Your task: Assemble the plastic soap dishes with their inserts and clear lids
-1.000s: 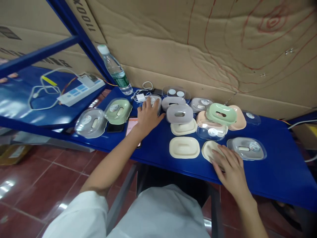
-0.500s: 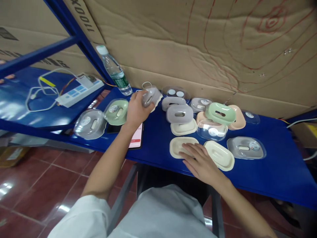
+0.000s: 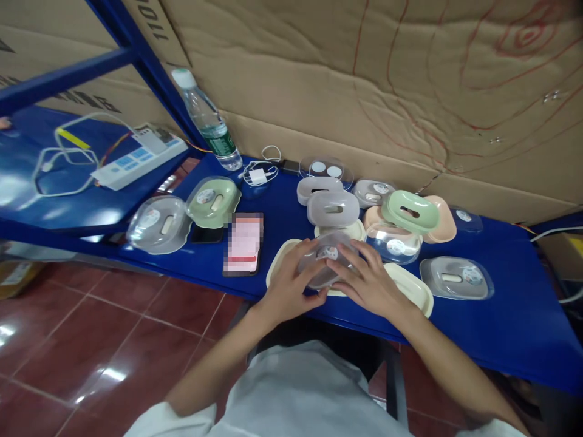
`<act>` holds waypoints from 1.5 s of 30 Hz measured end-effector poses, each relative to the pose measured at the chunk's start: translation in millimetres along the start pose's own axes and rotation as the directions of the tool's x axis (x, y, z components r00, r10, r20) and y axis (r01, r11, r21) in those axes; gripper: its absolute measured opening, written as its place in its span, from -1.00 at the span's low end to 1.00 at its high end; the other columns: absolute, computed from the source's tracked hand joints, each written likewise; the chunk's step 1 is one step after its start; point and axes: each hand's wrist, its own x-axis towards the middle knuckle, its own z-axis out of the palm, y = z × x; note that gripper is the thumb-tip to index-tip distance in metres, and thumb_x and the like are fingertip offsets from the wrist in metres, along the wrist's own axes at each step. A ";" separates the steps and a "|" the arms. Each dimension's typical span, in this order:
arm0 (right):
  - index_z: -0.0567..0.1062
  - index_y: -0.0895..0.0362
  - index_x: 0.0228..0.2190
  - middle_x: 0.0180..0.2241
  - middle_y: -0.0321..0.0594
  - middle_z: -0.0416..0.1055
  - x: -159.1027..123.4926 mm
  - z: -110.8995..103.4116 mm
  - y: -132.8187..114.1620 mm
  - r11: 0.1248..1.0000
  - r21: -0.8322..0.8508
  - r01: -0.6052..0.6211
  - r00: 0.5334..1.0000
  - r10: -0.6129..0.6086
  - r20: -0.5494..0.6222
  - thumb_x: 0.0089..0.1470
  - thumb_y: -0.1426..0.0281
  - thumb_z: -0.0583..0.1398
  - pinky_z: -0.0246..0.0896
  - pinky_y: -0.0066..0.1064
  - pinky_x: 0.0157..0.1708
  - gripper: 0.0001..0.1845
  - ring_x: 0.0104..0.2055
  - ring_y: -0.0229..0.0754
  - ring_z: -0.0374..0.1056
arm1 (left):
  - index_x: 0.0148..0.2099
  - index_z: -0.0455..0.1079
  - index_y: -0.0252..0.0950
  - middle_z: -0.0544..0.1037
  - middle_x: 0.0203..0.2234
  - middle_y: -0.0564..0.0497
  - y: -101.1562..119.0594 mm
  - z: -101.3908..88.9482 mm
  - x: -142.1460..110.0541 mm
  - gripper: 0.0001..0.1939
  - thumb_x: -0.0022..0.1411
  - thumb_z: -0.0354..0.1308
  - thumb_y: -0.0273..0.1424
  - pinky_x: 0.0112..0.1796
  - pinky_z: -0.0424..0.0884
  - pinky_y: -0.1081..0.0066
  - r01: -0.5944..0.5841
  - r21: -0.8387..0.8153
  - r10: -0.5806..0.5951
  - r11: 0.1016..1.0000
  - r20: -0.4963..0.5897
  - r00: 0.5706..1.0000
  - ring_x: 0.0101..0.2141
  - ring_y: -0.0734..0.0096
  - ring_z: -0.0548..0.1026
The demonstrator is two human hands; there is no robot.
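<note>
Both hands are around a translucent greyish soap box (image 3: pixel 324 277) with a round sticker on top. My left hand (image 3: pixel 289 282) curves round its left side, thumb near the front edge. On its right side, my right hand (image 3: pixel 367 276) has fingers bent over the top and edge. A cream tray (image 3: pixel 279 260) lies partly under my left hand. Another cream tray (image 3: pixel 337 293) shows a sliver beneath the box, and a third cream tray (image 3: pixel 415 290) lies beside my right wrist. Behind the hands stands a grey slotted box part (image 3: pixel 333 209).
To the left lie a phone (image 3: pixel 243 246), a green lidded soap box (image 3: pixel 213 203) and a grey one (image 3: pixel 159 224). A water bottle (image 3: pixel 212 130) and charger (image 3: pixel 258 176) stand behind. Rightward are a green part (image 3: pixel 410 212), a peach part (image 3: pixel 444 221) and a grey lidded box (image 3: pixel 455 278).
My left hand has brought the soap box from beside the bottle to the front middle. A cream tray now lies under that hand. My right hand has moved from the cream tray to the box.
</note>
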 end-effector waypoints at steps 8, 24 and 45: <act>0.50 0.00 0.25 0.16 0.01 0.53 -7.9 -6.4 19.3 0.979 0.179 -0.097 0.994 0.102 -0.023 0.34 0.14 0.35 0.33 0.07 0.31 -0.47 0.33 0.16 0.38 | 0.45 0.21 -0.11 0.02 0.54 -0.33 -13.9 2.3 3.6 -0.25 0.33 0.43 -0.30 0.32 0.46 -0.09 -0.006 -0.082 0.013 0.997 0.077 0.997 0.49 -0.12 0.21; 0.54 -0.06 0.03 0.06 -0.14 0.58 -14.9 -9.4 12.9 0.985 0.050 -0.164 0.955 0.172 -0.242 0.32 0.53 0.22 0.32 -0.02 0.17 -0.66 0.16 0.07 0.50 | 0.45 0.26 0.00 0.38 0.41 -0.22 -39.7 -50.3 19.2 -0.40 0.45 0.26 -0.31 0.31 0.39 -0.10 0.088 0.241 -0.090 0.966 0.000 0.996 0.37 -0.06 0.40; 0.59 0.03 0.01 -0.04 -0.14 0.63 -10.3 0.9 4.0 0.973 0.222 -0.060 0.996 0.074 -0.054 0.38 0.51 0.18 0.35 -0.14 0.07 -0.73 0.06 -0.04 0.51 | 0.07 0.55 -0.26 0.65 0.06 -0.03 -147.6 -111.7 36.0 -0.53 0.40 0.24 0.02 0.25 0.45 -0.15 0.565 0.317 -0.437 0.762 -0.392 0.810 0.16 0.05 0.56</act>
